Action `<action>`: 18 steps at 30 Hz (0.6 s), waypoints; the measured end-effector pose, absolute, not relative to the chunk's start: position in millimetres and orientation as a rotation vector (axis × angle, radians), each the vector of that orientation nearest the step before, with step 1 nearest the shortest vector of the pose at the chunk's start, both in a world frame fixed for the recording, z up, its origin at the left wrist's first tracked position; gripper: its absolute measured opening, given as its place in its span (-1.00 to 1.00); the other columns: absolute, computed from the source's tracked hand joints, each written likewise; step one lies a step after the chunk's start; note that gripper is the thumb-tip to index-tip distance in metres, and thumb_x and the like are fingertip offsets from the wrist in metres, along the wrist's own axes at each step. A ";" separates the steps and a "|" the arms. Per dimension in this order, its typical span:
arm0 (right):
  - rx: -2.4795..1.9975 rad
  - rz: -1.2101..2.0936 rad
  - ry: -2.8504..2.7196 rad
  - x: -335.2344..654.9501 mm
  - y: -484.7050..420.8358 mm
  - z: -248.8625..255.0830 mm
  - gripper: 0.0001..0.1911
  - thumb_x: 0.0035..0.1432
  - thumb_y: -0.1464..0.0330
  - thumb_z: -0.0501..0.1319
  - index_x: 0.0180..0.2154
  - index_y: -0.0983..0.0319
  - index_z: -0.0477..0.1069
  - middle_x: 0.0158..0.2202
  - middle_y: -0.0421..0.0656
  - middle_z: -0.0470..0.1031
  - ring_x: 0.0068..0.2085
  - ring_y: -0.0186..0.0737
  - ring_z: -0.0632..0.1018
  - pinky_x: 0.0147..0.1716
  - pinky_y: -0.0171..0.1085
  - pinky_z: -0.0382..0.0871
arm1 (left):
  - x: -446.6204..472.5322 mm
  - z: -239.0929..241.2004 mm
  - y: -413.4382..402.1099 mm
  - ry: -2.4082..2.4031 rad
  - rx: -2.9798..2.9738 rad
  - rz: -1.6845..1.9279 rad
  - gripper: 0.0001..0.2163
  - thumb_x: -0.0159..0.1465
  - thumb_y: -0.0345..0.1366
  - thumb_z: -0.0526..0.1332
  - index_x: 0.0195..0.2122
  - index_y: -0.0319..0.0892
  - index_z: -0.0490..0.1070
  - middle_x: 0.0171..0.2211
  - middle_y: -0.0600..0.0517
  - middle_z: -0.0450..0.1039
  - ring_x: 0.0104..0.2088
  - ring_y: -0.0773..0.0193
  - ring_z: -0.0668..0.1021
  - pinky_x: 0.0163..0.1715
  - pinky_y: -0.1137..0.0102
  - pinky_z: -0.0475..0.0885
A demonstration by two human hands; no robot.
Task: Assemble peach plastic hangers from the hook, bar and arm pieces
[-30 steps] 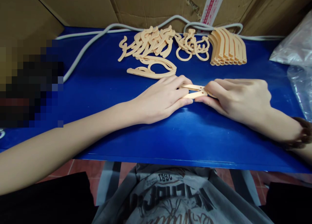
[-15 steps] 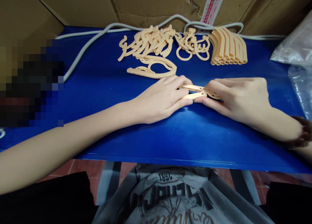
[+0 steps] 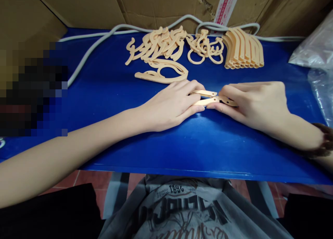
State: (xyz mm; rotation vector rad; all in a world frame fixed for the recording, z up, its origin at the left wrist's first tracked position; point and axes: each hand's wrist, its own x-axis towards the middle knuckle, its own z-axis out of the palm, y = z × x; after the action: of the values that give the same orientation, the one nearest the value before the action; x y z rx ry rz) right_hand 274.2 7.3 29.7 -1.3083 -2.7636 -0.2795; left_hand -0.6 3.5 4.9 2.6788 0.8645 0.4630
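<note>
**Left hand [image 3: 169, 105] and right hand [image 3: 256, 102] nearly meet over a blue table [image 3: 169, 152], gripping pale bars [image 3: 206, 102] and a holed piece [image 3: 231, 103]**

The glossy blue table spans the view, with brown cardboard [image 3: 166, 7] standing along its far side. A grey shirt [image 3: 182, 207] printed with dark lettering fills the foreground at the table's near edge. Two bare hands occupy the center: the left, its arm reaching in from the lower left, is clamped on the pale bars between thumb and fingers, while the right pinches the holed piece between thumb and bent forefinger.

Clear plastic wrapping [image 3: 314, 41] lies at far right, and a white cable [image 3: 189, 16] winds along the back. In front of it sit, from the left, a heap of hook-shaped parts [image 3: 158, 46], a tangle of ringed parts [image 3: 206, 48] and a neat stack of curved lengths [image 3: 244, 53]. A looped frame [image 3: 156, 78] rests between the heap and the left hand.

A dark wristband [image 3: 325, 142] circles the right wrist. Smallest of all, the two pale bars lie one beyond the other, a hole near each tip, their ends close to the holed piece between the hands; whether they are joined cannot be told.
</note>
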 end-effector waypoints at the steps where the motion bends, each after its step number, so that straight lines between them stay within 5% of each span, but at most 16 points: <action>1: -1.313 -0.273 -2.768 273.4 7.4 29.8 -0.11 0.63 -0.30 -0.25 -0.19 0.12 0.62 -0.27 -0.05 0.73 -0.31 -0.07 0.63 -0.38 -0.11 0.01 | -0.4 4.6 3.3 0.864 2.689 0.461 -0.51 0.76 -0.10 -0.07 0.22 -0.29 0.61 0.33 -0.30 0.55 0.31 -0.21 0.57 0.50 -0.25 0.38; 18: -1.119 -0.453 -2.777 276.2 7.5 25.4 -0.11 0.68 -0.19 -0.35 -0.10 0.13 0.62 -0.26 -0.06 0.74 -0.32 -0.12 0.62 -0.39 -0.12 0.03 | -1.6 3.5 2.2 0.846 2.719 0.475 -0.53 0.76 -0.11 -0.05 0.31 -0.21 0.59 0.38 -0.26 0.54 0.30 -0.18 0.58 0.44 -0.18 0.45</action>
State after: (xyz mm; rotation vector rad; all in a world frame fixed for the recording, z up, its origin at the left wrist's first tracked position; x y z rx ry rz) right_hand 276.2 7.5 25.4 -1.1193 -2.7769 -0.4530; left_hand -1.6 2.2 3.5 2.7190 0.8464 0.4752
